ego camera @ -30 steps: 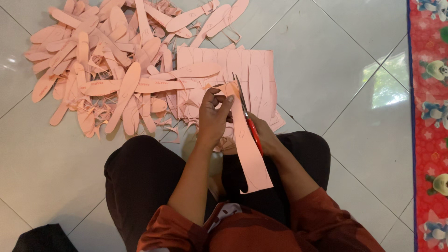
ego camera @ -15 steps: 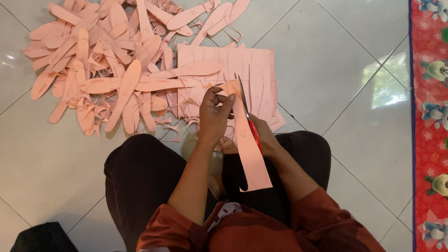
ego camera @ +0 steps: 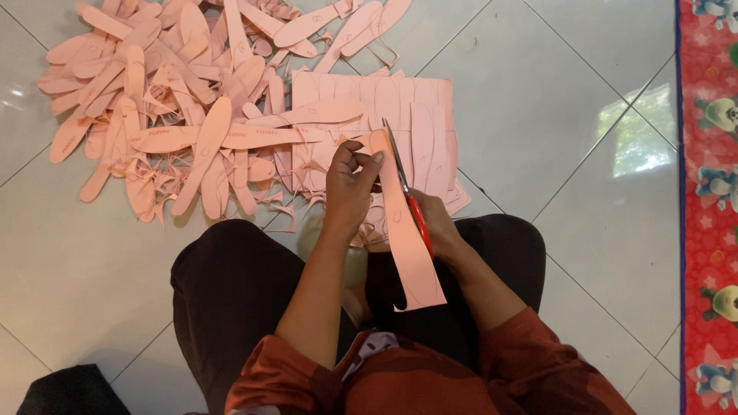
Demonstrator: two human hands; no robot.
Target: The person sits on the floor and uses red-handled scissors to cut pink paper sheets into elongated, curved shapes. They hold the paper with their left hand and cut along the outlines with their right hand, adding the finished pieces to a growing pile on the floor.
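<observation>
Strip: long pink foam strip (ego camera: 411,246) over the lap, an insole outline drawn on it | left hand (ego camera: 350,188) pinches its top end | right hand (ego camera: 438,227) closed on red-handled scissors (ego camera: 406,192), blades at strip edge | floor (ego camera: 538,115): pile of cut pink insoles (ego camera: 177,115), marked pink sheet (ego camera: 419,115).

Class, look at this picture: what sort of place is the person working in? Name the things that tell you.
Probably a home floor used for piecework: glossy floor tiles, a patterned red mat, and a pile of pink cut-out insoles beside an uncut sheet stack.
</observation>
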